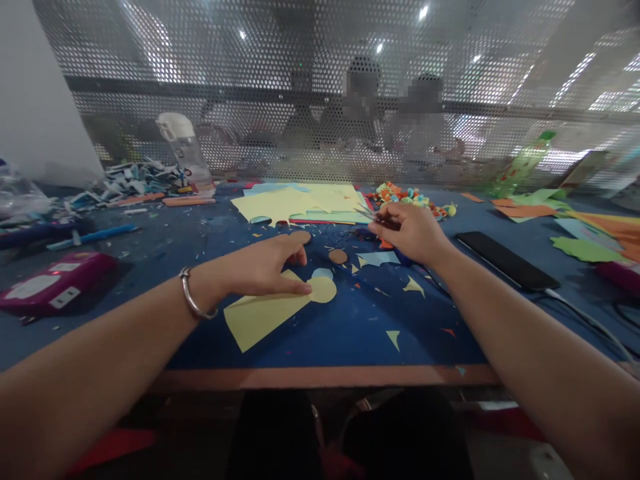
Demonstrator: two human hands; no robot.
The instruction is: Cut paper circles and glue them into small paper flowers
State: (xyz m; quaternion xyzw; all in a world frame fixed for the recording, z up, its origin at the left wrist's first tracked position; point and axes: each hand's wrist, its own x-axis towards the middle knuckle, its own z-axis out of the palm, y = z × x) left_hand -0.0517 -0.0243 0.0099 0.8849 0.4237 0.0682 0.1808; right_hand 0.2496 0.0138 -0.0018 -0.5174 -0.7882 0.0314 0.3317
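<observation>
My left hand [273,263] is over the table with thumb and fingers apart. Its thumb tip touches the edge of a yellow paper circle [324,290]. Under that hand lies a cut piece of yellow paper [265,317], and a light blue paper circle [323,273] is partly covered by the yellow one. My right hand [407,230] is closed around scissors [367,213], whose slim metal blades point left; the handles are mostly hidden by the fingers. Two brown discs [338,257] rest nearby, one close behind my left hand.
Stacked coloured paper [305,201] lies at the back, beside a heap of small colourful pieces [410,195]. A black phone [505,260] with a white cable is at right. A water bottle [187,153], blue pen [93,237] and magenta box [57,283] are at left. Paper scraps [393,339] litter the tabletop.
</observation>
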